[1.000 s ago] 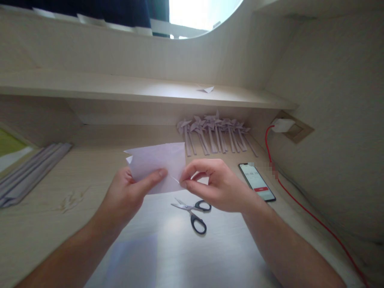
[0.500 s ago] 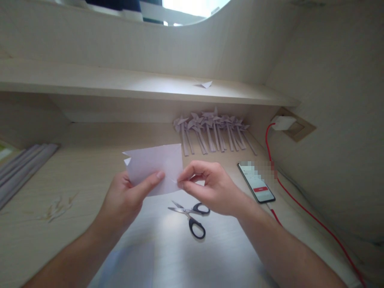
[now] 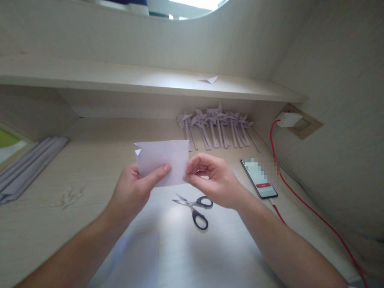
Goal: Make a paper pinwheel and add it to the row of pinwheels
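A white sheet of paper (image 3: 162,156), with a slit and a small folded flap at its left edge, is held up above the desk. My left hand (image 3: 136,186) grips it from the left, thumb on the near face and fingers hidden behind. At the lower right corner my right hand (image 3: 214,180) pinches the paper between thumb and forefinger. Below the paper lie scissors (image 3: 192,203) with black handles, their blades spread apart. Neither hand touches them.
Several paper pinwheels (image 3: 214,120) on paper sticks lie at the back. Rolled paper strips (image 3: 33,164) and small cotton-swab-like bits (image 3: 69,197) are on the left. A phone (image 3: 259,179) and red cable (image 3: 309,214) lie right. A folded paper scrap (image 3: 212,80) rests on the shelf (image 3: 135,80).
The view has shifted slightly, so everything sits a little further right and mostly higher. Both hands keep their hold on the paper, which looks a bit more level.
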Available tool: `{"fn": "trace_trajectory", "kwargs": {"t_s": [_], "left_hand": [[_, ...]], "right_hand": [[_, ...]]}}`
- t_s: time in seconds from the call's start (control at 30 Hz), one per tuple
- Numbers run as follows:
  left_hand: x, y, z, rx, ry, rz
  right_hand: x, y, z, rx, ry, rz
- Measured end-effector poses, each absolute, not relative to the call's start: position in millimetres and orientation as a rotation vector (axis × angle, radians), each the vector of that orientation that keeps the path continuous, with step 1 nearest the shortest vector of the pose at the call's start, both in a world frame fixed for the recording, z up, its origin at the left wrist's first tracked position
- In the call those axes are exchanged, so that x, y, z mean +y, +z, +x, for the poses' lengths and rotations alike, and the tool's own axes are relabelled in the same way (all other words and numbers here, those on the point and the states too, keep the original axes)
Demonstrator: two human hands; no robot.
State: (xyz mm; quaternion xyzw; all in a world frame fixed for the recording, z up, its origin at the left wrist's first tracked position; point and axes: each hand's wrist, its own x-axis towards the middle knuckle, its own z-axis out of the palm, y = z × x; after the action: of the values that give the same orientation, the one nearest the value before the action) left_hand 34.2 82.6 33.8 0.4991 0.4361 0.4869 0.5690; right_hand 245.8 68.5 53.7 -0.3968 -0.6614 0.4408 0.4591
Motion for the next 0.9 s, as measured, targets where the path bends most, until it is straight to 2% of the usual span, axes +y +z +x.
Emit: {"fn": "trace_trajectory", "kwargs": {"t_s": [0.37,0.63,0.9], "left_hand": [[62.2,25.5,35.9,1.068,1.145,1.14],[35.8,-1.5,35.5,1.215,1.083,1.128],[29.7,-21.1,35.3,1.212,1.131,1.091]], "right_hand": [[44.4,34.7,239.8,-1.656,1.068,-1.018],[16.2,-6.3,235.8,-1.654,0.964,-1.073],[10.9,-19.8,237.6,-1.684,0.971,-1.058]]}}
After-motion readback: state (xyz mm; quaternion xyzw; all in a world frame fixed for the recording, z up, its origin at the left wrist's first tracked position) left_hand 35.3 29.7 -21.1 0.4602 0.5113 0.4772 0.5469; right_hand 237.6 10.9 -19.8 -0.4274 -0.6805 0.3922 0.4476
